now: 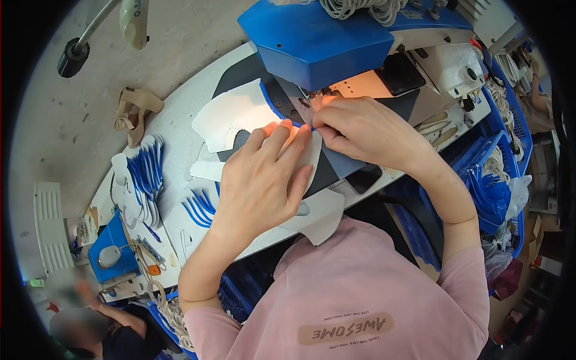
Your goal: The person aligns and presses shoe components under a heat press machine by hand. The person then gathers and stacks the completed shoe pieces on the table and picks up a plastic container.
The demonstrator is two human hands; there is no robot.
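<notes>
A white piece with a blue edge strip (225,114) lies on the sewing machine's bed, under the blue machine head (318,45). My left hand (264,171) lies on the piece with its fingers spread, the fingertips near the blue edge. Just right of it, my right hand (360,129) is closed in a pinch at the end of the blue edge, close to the lit needle area. What its fingertips hold is too small to make out. Another white piece (318,213) hangs over the table's front edge.
Blue-edged pieces (146,174) are stacked at the left, with loose blue strips (198,207) nearby. A dark phone (401,73) lies on the machine. Blue baskets (486,186) with cords and parts stand at the right. Another person (129,336) is at the lower left.
</notes>
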